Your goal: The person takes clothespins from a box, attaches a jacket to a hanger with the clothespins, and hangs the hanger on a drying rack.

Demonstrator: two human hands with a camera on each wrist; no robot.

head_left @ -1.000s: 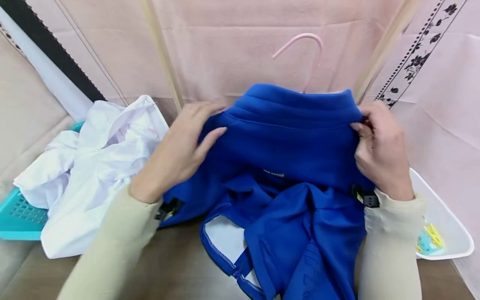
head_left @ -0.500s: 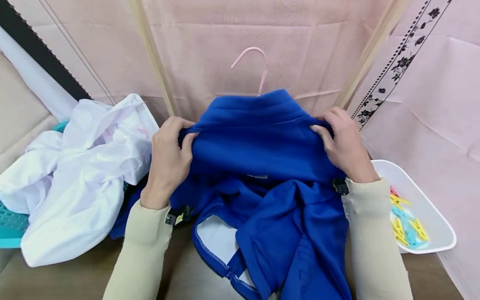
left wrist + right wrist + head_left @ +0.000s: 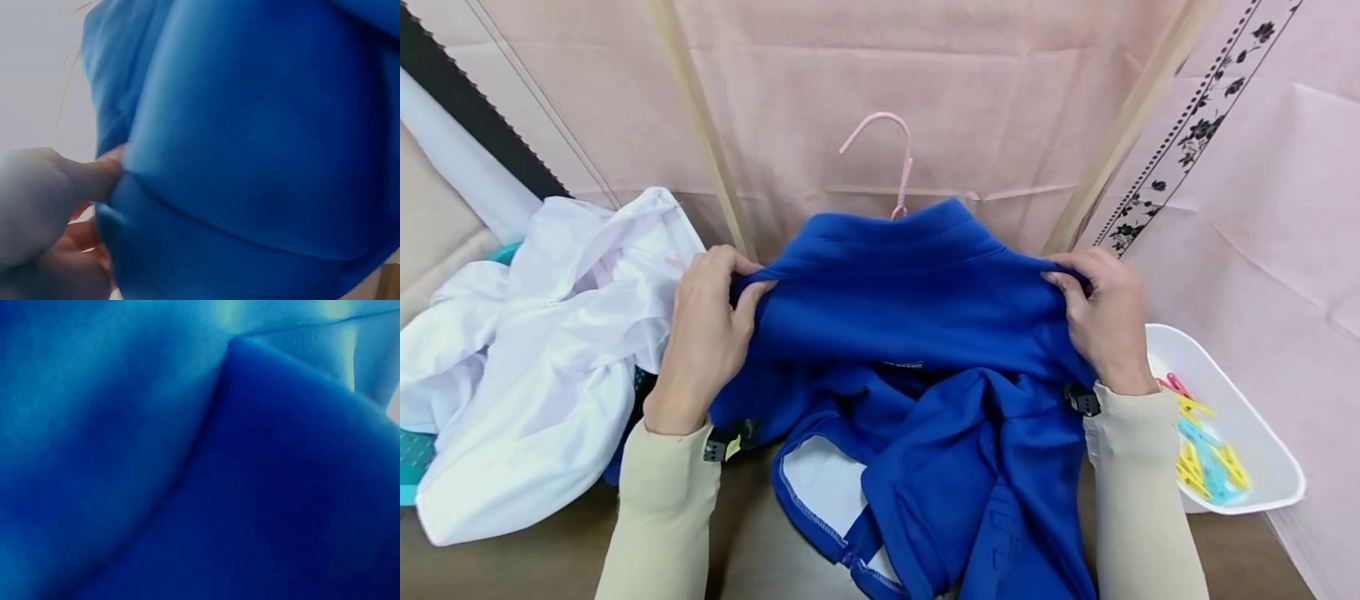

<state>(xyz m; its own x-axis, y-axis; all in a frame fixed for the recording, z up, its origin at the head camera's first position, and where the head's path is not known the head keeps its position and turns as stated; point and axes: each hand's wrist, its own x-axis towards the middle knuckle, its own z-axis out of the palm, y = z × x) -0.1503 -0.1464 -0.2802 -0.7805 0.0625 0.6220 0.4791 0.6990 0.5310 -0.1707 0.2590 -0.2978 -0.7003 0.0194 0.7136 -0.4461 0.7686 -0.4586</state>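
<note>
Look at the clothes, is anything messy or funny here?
Yes. The white garment lies crumpled in a heap, spilling over the edge of the teal basket. The blue sweatshirt is bunched below, white lining showing, while the left hand and right hand grip its shoulders.

Soft even light, wrist views blurred

Blue fleece top [image 3: 917, 333], collar up on a pink hanger [image 3: 891, 158], shoulders seemingly spread, body crumpled below.
</note>
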